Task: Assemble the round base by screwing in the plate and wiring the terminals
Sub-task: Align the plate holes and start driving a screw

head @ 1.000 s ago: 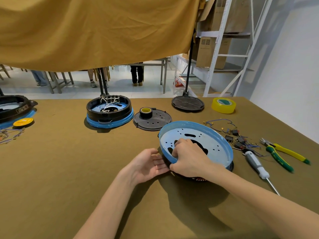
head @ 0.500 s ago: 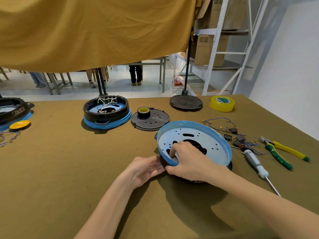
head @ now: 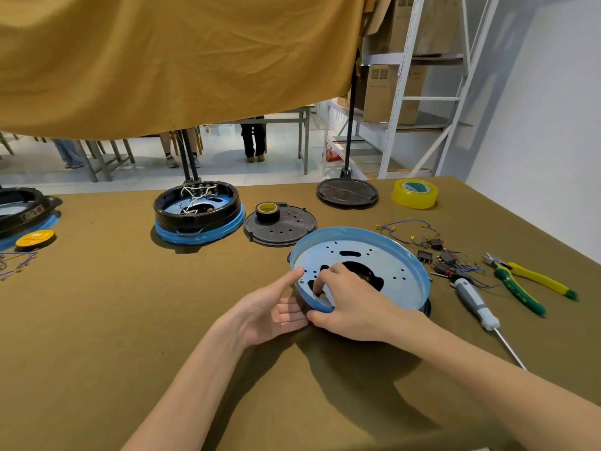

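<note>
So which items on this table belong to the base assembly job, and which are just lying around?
In the job:
- blue-rimmed plate, gripped by the right hand, with the left hand at its rim
- screwdriver
- loose wires and terminals

Lying about:
- yellow tape roll
- pliers
- finished base
- black perforated disc

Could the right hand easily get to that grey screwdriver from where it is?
Probably yes. The screwdriver lies bare on the table just right of the plate, nothing covering it. But the right hand grips the plate's rim, so it must let go first.
</note>
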`<state>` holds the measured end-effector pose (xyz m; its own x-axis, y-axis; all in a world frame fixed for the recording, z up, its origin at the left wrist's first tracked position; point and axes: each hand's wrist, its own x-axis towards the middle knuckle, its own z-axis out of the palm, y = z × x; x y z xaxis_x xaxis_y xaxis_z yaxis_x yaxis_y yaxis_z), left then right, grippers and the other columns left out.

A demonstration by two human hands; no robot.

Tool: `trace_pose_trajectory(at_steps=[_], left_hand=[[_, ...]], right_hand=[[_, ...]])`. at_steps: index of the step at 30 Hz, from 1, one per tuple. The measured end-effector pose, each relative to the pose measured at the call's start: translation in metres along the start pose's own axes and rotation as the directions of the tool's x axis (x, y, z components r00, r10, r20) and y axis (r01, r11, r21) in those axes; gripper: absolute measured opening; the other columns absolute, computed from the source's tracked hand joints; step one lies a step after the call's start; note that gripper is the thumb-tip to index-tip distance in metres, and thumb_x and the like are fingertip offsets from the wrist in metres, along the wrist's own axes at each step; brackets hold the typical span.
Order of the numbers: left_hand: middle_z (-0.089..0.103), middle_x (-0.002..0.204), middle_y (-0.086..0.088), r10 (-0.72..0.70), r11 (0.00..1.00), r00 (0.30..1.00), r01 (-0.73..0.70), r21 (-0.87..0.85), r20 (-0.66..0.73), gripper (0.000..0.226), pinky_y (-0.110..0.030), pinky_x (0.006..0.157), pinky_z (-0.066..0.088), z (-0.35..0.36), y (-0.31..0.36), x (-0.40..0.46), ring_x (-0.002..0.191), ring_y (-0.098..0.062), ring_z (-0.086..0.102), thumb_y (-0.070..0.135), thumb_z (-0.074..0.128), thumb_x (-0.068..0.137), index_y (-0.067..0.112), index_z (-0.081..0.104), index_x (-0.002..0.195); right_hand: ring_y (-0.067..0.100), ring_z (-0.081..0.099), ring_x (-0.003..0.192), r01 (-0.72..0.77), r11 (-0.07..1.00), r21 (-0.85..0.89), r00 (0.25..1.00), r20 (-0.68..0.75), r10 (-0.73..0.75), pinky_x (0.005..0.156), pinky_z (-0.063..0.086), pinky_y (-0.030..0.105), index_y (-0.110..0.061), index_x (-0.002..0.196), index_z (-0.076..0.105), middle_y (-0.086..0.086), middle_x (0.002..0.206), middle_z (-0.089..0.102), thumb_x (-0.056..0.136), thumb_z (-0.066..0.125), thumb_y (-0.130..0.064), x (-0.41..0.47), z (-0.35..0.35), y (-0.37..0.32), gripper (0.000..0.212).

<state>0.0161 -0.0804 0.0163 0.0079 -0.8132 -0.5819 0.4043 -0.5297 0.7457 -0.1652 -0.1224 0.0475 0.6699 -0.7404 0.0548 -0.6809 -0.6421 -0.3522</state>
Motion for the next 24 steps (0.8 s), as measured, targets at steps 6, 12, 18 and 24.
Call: trace_pose_trajectory(at_steps=[6,12,18,24], left_hand=[[0.079,0.097,-0.018,0.064,0.998,0.993,-0.061,0.027,-0.095,0.085,-0.034,0.070,0.065,0.004,-0.004,0.003,0.087,-0.027,0.079,0.052,0.090,0.057,-0.004,0.063,0.115],[0.075,0.111,-0.021,0.135,0.989,0.976,-0.142,-0.028,-0.172,0.075,-0.035,0.066,0.063,0.014,-0.009,0.009,0.099,-0.031,0.075,0.049,0.086,0.072,-0.001,0.059,0.121],[0.069,0.120,-0.024,0.154,0.987,0.974,-0.158,-0.012,-0.168,0.084,-0.037,0.071,0.061,0.016,-0.011,0.009,0.104,-0.033,0.071,0.050,0.083,0.076,-0.004,0.053,0.132],[0.067,0.125,-0.026,0.187,0.982,0.968,-0.186,0.019,-0.169,0.101,-0.036,0.068,0.062,0.015,-0.015,0.006,0.102,-0.032,0.072,0.056,0.083,0.062,-0.006,0.050,0.135]], right_hand=[[0.008,0.052,0.108,0.011,0.965,0.262,0.976,-0.213,0.047,0.090,0.044,0.025,-0.026,0.121,0.059,-0.010,0.119,0.052,0.096,0.059,-0.054,-0.018,-0.013,0.012,0.037],[0.015,0.051,0.096,-0.124,0.981,0.149,0.778,-0.599,0.189,0.086,0.036,0.031,-0.018,0.098,0.066,-0.002,0.098,0.056,0.101,0.058,-0.032,-0.038,-0.034,0.058,0.017],[0.035,0.055,0.122,-0.734,0.647,-0.207,0.652,-0.481,0.586,0.100,0.044,0.042,-0.010,0.134,0.048,0.017,0.133,0.053,0.102,0.047,-0.033,-0.063,-0.031,0.131,0.039],[0.033,0.056,0.125,-0.770,0.583,-0.261,0.638,-0.351,0.685,0.095,0.049,0.039,-0.006,0.139,0.042,0.017,0.139,0.053,0.106,0.045,-0.023,-0.069,-0.023,0.149,0.037]])
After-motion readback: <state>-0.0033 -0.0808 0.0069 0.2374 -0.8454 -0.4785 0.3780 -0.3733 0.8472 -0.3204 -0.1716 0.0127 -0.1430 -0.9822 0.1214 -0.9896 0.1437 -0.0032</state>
